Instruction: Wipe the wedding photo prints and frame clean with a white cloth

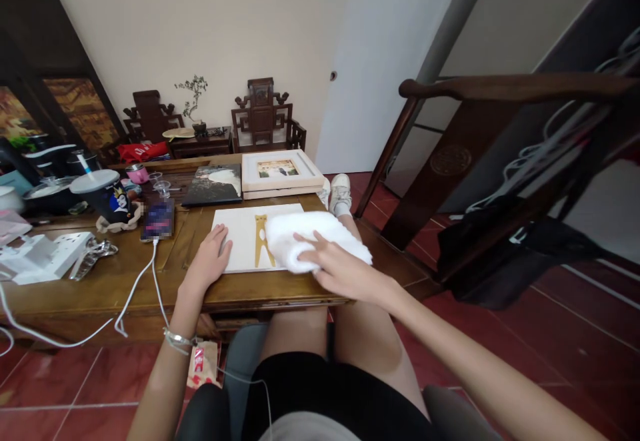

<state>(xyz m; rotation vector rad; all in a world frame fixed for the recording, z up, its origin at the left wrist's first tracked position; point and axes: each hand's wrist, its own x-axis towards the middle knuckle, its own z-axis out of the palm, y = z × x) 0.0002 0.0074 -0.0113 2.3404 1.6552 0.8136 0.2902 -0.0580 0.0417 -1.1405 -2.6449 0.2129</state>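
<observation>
A white board [239, 233] with a yellow long-necked animal figure [261, 231] lies flat near the table's front edge. My left hand [210, 257] rests on the board's left edge, fingers stretched out and holding nothing. My right hand [333, 264] grips a fluffy white cloth [320, 224], pressing it down with the fingers. The cloth covers the right part of the board and hangs past its right side. Part of the figure's right side may be hidden under the cloth.
Behind the board are a dark photo panel [213, 184] and a white-framed picture [285, 184]. To the left are a charging phone [157, 221], a lidded cup [107, 197], a white power strip [65, 254] and a cable [135, 289]. A wooden chair [450, 154] stands at right.
</observation>
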